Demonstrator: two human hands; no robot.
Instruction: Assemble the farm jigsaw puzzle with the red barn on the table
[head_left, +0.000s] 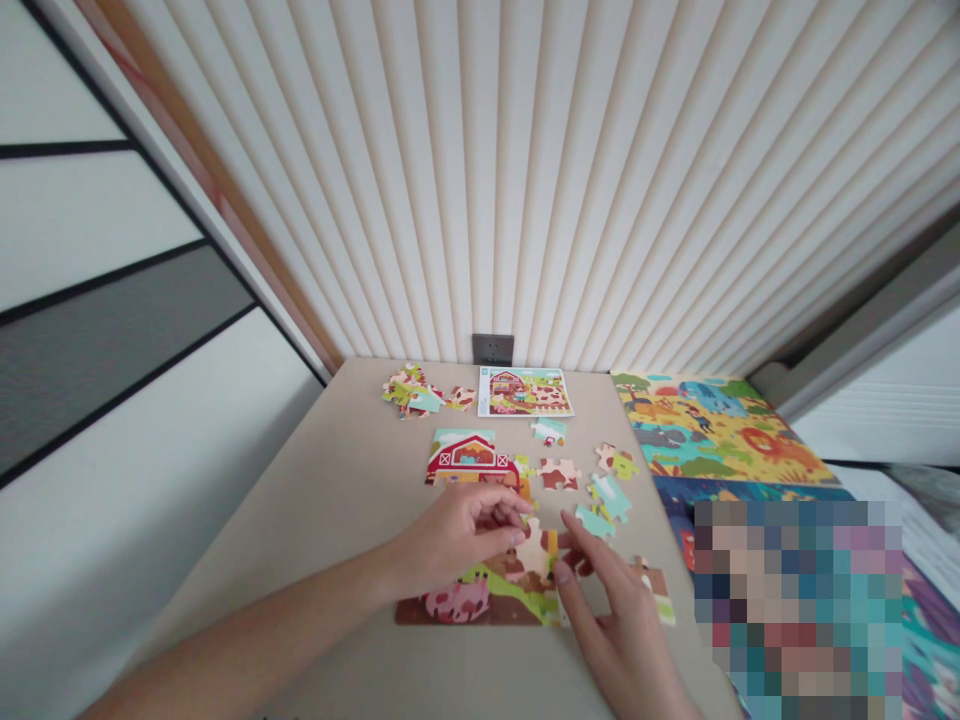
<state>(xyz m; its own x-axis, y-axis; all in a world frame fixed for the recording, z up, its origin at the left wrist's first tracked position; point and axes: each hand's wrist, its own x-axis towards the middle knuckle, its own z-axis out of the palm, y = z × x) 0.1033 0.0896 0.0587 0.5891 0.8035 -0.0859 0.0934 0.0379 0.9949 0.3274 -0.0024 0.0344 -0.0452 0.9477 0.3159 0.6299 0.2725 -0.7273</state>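
A partly joined farm jigsaw puzzle (pixel 469 602) lies on the table, showing a red barn (pixel 474 455) and a pink spotted pig. My left hand (pixel 472 525) hovers over its middle, fingers loosely curled, thumb and forefinger apart with nothing visible between them. At the right side of the assembled part, my right hand (pixel 607 590) has its thumb and forefinger at the edges of a puzzle piece (pixel 553 545) with a yellow strip. That piece lies against a cream and brown piece (pixel 532 552). My fingers partly hide the area between the barn and the pig.
Loose pieces (pixel 609 497) lie to the right, and a pile of pieces (pixel 411 392) at the back left. A picture card (pixel 525 391) of the farm rests near the ribbed wall (pixel 525 180). Beside the table's right edge are colourful animal pictures (pixel 712 430).
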